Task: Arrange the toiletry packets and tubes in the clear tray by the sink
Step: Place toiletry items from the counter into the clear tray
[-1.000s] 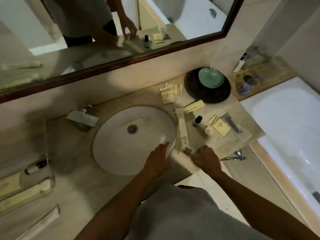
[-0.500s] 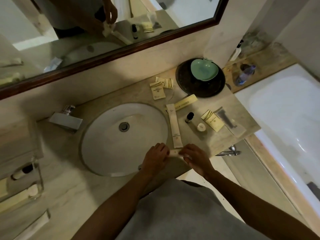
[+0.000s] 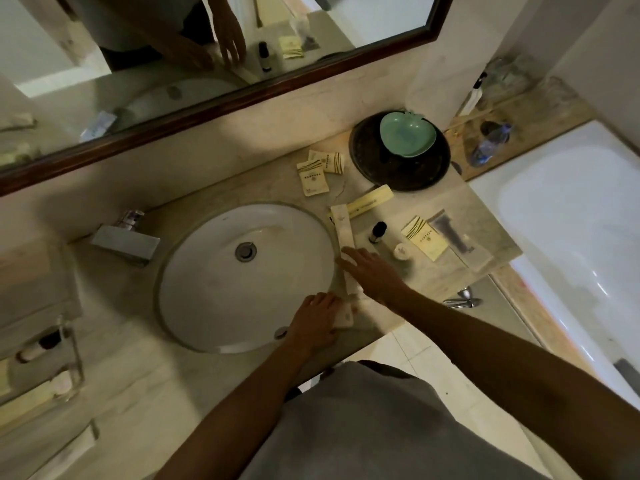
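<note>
The left hand (image 3: 320, 315) is grasping a small packet (image 3: 344, 317) for carrying; right hand (image 3: 375, 275), fingers released, is pinning the long sachet (image 3: 343, 233) for pickup.

Packets (image 3: 312, 177) right of sink (image 3: 246, 271)
</note>
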`<state>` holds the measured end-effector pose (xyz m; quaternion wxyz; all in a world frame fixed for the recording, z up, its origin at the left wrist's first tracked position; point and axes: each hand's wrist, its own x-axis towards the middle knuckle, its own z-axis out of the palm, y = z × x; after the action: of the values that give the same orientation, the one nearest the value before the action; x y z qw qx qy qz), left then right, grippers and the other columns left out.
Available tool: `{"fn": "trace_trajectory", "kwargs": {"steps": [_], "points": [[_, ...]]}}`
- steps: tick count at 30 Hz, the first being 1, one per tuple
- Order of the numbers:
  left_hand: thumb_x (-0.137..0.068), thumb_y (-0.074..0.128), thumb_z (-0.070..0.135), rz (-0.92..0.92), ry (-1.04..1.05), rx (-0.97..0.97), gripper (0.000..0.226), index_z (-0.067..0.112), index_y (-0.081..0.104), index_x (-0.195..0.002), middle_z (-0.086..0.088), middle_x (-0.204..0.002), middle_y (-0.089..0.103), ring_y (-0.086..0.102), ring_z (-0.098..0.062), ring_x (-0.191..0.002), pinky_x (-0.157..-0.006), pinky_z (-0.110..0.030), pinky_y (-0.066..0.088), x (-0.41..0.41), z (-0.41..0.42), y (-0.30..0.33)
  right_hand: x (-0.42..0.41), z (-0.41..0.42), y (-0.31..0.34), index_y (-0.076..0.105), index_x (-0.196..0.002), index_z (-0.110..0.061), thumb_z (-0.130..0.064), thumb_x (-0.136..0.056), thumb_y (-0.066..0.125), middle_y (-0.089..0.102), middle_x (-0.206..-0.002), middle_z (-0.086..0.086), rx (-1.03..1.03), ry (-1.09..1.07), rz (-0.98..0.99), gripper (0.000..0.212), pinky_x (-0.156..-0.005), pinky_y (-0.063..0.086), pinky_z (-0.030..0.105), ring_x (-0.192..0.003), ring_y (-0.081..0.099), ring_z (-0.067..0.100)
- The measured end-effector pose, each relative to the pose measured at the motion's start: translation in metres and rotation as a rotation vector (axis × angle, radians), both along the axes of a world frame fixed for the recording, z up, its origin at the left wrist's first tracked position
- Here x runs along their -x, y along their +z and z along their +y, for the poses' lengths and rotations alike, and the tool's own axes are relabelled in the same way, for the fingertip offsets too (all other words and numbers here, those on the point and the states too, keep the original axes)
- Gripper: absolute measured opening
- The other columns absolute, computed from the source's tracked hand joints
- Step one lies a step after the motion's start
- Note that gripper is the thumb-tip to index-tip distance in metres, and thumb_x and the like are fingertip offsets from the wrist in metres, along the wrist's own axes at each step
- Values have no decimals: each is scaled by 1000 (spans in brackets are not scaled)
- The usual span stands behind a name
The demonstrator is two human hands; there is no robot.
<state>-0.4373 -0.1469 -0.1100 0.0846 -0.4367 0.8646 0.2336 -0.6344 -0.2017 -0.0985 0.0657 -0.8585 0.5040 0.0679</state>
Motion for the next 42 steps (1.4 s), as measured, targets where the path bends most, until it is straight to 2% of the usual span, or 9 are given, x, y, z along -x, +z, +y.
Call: {"fn": "trace_trajectory", "kwargs": {"steps": [4, 10, 15, 17, 19, 22, 25, 33, 42], "points": [[-78, 72, 38, -82, 34, -41, 74, 15, 37, -139, -9, -137, 42, 42, -29, -121, -98, -39, 34, 3, 3, -2, -9, -31, 5, 44, -142, -16, -12, -92, 65, 41, -149, 11, -40, 138, 207, 54, -85, 53, 38, -120, 49, 28], [-81, 69, 37, -78, 90, -45, 64, 15, 39, -133, -10, -134, 43, 43, -29, -118, -93, -39, 38, 2, 14, -4, -11, -16, 12, 53, -135, -16, -7, -87, 64, 46, -142, 10, -179, 176, 75, 50, -88, 51, 39, -118, 47, 27], [-82, 65, 36, -44, 93, -56, 61, 15, 40, -133, -8, -133, 46, 44, -27, -119, -96, -39, 36, -3, 14, -6, 7, -25, 31, 57, -131, -16, -2, -83, 64, 58, -134, 12, 166, -96, -28, 51, -97, 48, 44, -121, 53, 30], [-80, 66, 36, -40, 78, -47, 63, 16, 39, -134, -8, -132, 47, 44, -27, -118, -96, -39, 35, -4, 15, -7, 20, -45, 38, 55, -132, -14, -3, -82, 65, 58, -135, 13, 228, -149, 62, 52, -103, 43, 47, -124, 52, 32], [-78, 68, 38, -56, 63, -28, 68, 17, 38, -135, -7, -132, 47, 45, -27, -117, -98, -40, 34, -3, 16, -8, 32, -63, 40, 58, -128, -11, -10, -83, 69, 60, -130, 13, 204, -64, 263, 46, -104, 41, 49, -121, 53, 34], [-80, 66, 42, -79, 14, 39, 69, 15, 38, -137, -8, -133, 47, 45, -28, -119, -102, -41, 31, 1, 20, -9, 34, -75, 46, 63, -121, -12, -19, -88, 66, 63, -119, 8, 82, 55, 549, 34, -101, 40, 43, -111, 55, 27], [-88, 58, 36, -71, -23, 62, 59, 11, 38, -137, -11, -136, 46, 43, -30, -123, -103, -41, 29, 7, 24, -9, 29, -80, 57, 64, -120, -13, -24, -90, 65, 64, -115, 5, 40, 75, 635, 32, -95, 40, 37, -107, 55, 23], [-77, 61, 30, 33, 251, 39, 52, 12, 47, -124, -11, -122, 50, 49, -30, -108, -88, -42, 37, -69, 44, 2, -32, -38, 57, 66, -102, -11, -42, -87, 59, 61, -107, 13, 172, 84, 144, 35, -77, 46, 39, -92, 57, 28], [-72, 62, 39, 21, 574, 95, 61, 7, 51, -123, -14, -119, 53, 50, -33, -108, -88, -42, 39, -294, 94, 40, -250, 37, 42, 63, -100, -15, -43, -85, 58, 51, -97, 4, 82, 126, -289, 32, -73, 44, 36, -84, 49, 21]]}}
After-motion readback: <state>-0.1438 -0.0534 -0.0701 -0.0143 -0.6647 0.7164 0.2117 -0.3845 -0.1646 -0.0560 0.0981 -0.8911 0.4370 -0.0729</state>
